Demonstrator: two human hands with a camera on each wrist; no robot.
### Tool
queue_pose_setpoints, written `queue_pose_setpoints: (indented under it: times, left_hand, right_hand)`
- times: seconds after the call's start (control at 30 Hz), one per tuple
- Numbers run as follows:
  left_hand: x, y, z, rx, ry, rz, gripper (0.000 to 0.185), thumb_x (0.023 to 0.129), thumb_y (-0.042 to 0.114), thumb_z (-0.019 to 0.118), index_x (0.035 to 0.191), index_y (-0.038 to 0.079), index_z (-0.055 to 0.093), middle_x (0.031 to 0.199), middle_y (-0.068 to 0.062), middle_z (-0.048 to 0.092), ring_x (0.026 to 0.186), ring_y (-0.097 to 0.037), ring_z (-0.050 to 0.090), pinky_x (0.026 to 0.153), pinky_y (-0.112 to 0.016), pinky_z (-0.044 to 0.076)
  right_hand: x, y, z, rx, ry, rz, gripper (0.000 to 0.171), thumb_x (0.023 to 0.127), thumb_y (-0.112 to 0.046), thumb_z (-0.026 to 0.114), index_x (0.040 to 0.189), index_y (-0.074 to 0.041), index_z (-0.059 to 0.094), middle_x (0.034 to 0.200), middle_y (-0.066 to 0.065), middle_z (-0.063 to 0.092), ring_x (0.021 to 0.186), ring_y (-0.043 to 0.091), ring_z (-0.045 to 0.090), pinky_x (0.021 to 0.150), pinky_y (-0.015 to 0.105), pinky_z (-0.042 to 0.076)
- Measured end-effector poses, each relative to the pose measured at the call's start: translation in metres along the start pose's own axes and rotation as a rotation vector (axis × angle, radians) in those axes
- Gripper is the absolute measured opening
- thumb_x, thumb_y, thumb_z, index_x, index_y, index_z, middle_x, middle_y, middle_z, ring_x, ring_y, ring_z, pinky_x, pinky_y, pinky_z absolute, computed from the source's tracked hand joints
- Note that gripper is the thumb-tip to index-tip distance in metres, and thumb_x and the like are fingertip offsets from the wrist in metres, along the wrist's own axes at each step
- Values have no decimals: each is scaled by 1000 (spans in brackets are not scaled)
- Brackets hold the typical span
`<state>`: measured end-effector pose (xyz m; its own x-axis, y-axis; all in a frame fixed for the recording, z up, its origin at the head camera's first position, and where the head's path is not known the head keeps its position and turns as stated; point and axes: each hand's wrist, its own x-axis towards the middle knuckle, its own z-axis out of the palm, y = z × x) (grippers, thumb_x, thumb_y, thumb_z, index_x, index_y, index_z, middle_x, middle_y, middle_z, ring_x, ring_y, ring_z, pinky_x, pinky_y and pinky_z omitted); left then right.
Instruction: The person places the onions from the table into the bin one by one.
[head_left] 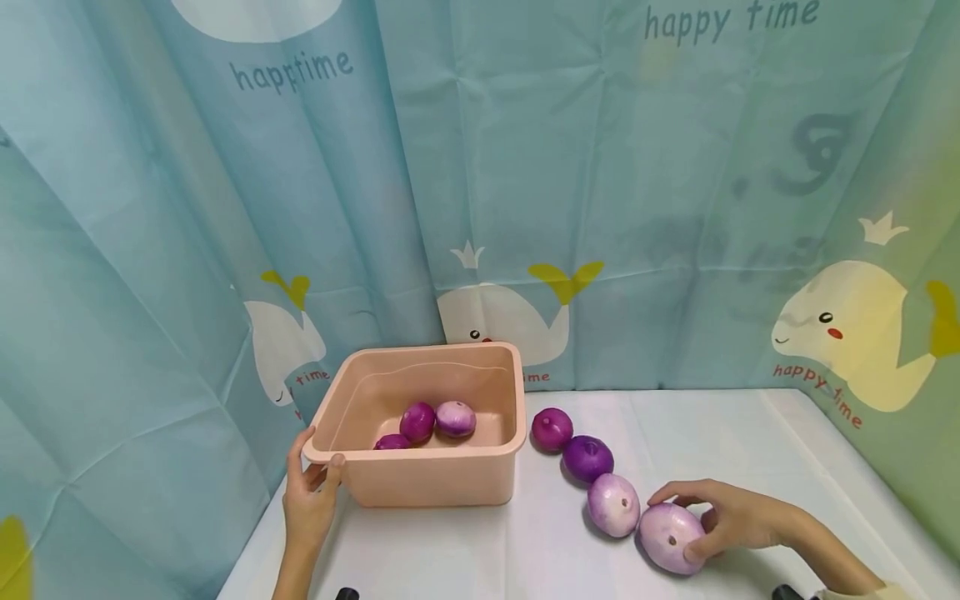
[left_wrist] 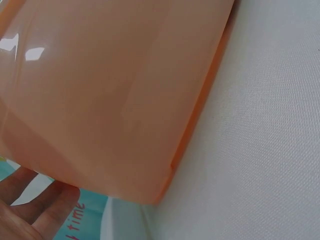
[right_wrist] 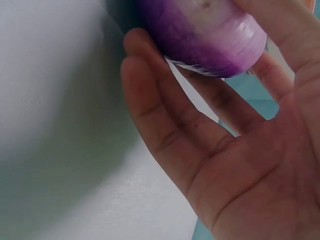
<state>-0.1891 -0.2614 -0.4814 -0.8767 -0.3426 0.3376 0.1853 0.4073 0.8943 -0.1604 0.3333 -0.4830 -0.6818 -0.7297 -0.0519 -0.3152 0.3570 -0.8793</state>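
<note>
Fingers of the right hand (head_left: 738, 518) curl around a pale purple onion (head_left: 670, 537) that lies on the white table (head_left: 750, 433), thumb at its near side and fingertips over its far top. The right wrist view shows the same grasp from below: the onion (right_wrist: 205, 35) sits against the fingertips (right_wrist: 150, 95), with the palm open behind it, so it looks pinched rather than fully enclosed, though that view is too close to be sure. This onion is the last in a row of four, running diagonally away from the pink tub (head_left: 420, 433): a magenta onion (head_left: 552, 429) just beside the tub's right wall, then a dark violet onion (head_left: 588, 457), then a lilac onion (head_left: 612, 503) touching the held one. The held onion is the farthest from the tub, to the tub's right and nearer the person.

The left hand (head_left: 309, 492) grips the tub's near left corner, thumb over the rim and fingers against the outer wall; the left wrist view shows only the wall (left_wrist: 115, 90) and some fingers (left_wrist: 35, 210). Three onions (head_left: 427, 422) lie inside the tub. A whale-print curtain (head_left: 600, 208) hangs behind the tub.
</note>
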Motion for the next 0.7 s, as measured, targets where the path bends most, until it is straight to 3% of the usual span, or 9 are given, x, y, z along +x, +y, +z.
queue_pose_setpoints:
  times: [0.2, 0.57, 0.7]
  left_hand:
    - [0, 1, 1, 6, 11, 10, 66, 103, 18, 65, 160, 20, 31, 157, -22, 42, 100, 18, 49, 79, -3, 45]
    - [-1, -3, -1, -8, 28, 41, 65, 102, 15, 65, 158, 18, 33, 156, -20, 43, 100, 19, 49, 83, -3, 44]
    - [0, -3, 1, 11, 22, 41, 66, 102, 17, 65, 159, 20, 32, 156, -20, 43, 116, -13, 64, 84, -2, 42]
  right_hand:
    - [-3, 7, 1, 6, 13, -10, 56, 88, -4, 77, 139, -15, 57, 127, 11, 57, 96, 11, 63, 75, 28, 55]
    - [0, 6, 3, 72, -7, 15, 55, 88, -1, 75, 138, -16, 57, 124, 17, 54, 87, 14, 68, 68, 31, 58]
    - [0, 4, 2, 78, -13, 27, 55, 88, 0, 75, 138, -15, 57, 124, 18, 53, 84, 14, 69, 65, 33, 60]
